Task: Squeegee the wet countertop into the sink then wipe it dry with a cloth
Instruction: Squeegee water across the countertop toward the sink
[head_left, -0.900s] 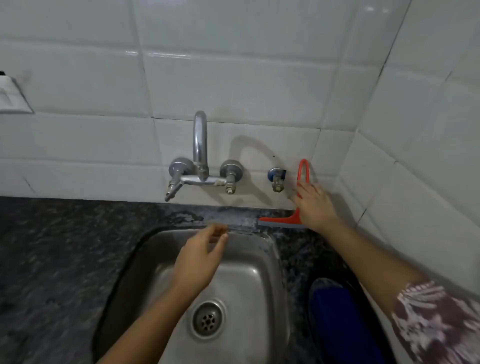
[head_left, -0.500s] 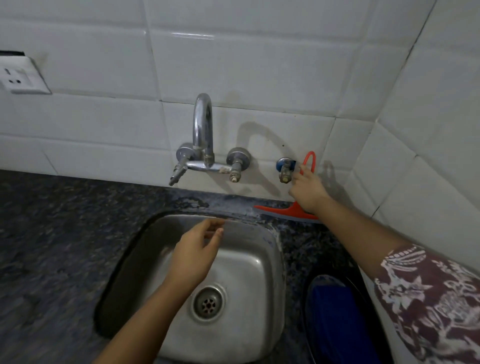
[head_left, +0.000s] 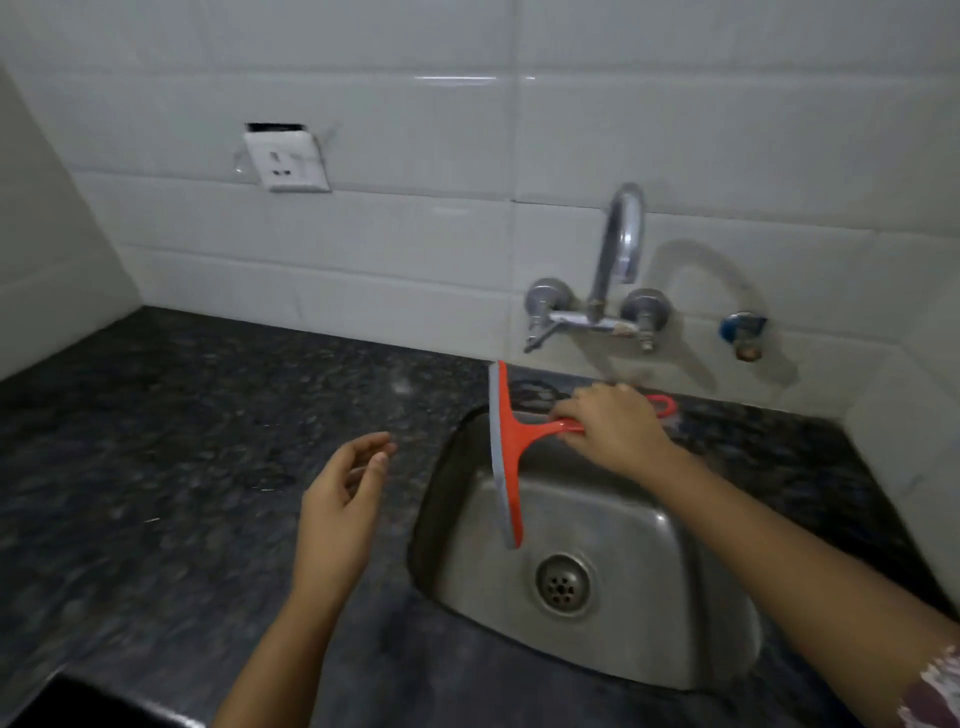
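Observation:
My right hand (head_left: 613, 431) grips the handle of an orange squeegee (head_left: 511, 457) over the steel sink (head_left: 649, 597). Its grey-edged blade runs front to back above the sink's left part, the far end reaching the rim near the wall. My left hand (head_left: 343, 493) hovers over the dark speckled countertop (head_left: 182, 457) just left of the sink, fingers loosely bent and holding nothing. No cloth is in view.
A chrome tap (head_left: 618, 260) with two knobs is mounted on the white tiled wall above the sink, and a small blue valve (head_left: 743, 332) sits to its right. A wall socket (head_left: 285, 161) is on the left. Tiled walls close both ends of the counter.
My right hand has lifted the squeegee from the wall by the blue valve and carried it left over the sink. The view has swung left, and my left hand has moved off the sink.

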